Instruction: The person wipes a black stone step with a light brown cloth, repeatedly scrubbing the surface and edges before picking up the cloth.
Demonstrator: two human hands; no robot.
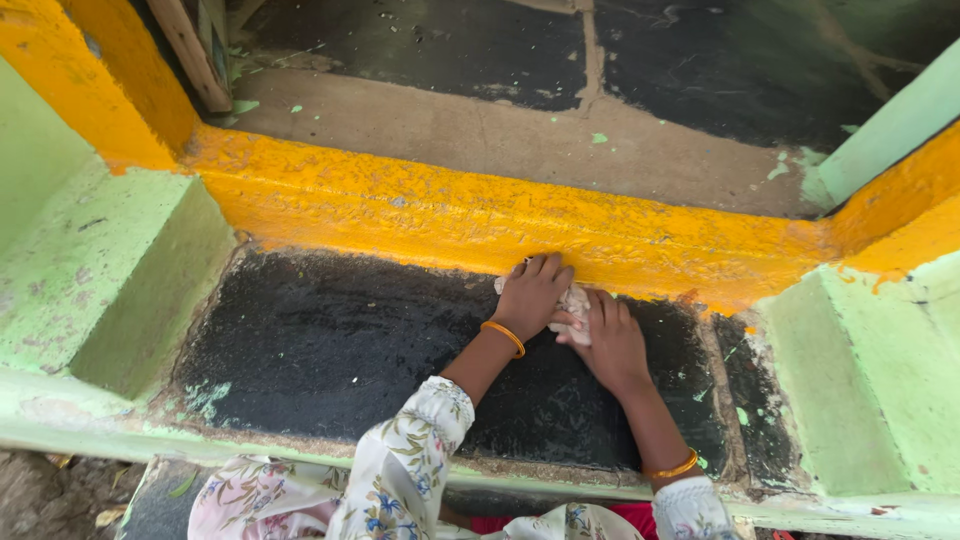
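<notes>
A small whitish cloth (573, 305) was pressed onto the black step surface (330, 350), just below the yellow-painted riser (450, 215). It was held between both hands: left hand (532, 292) on top and slightly ahead, right hand (612, 345) just behind and to the right.

Fingers: the left ones were curled down over the cloth with the tips at the foot of the riser. The right ones were laid flat and closed together, their tips on the cloth's near edge. Most of the cloth was hidden under the hands, so a true grip versus mere pressing could not be told for sure; probably pinned, not clenched.

Risks, as judged:
- The riser paint looked thick and rough right at the left fingertips. If pushed forward, yellow could be smeared onto the cloth and then onto the black surface, or the knuckles scraped.
- The black surface looked pitted, with flaking green patches (205, 398) well left of the hands. The cloth could be snagged or flakes dragged about.
- The cloth was small for two hands and could be lost from under the right fingers.

Pose: both forearms were extended forward and converged on the cloth, the left one angled in from the lower left. Wrists were low, palms down. A gold bangle (503, 337) was worn on the left wrist, another (672, 467) on the right, above floral sleeves (400, 470).
</notes>
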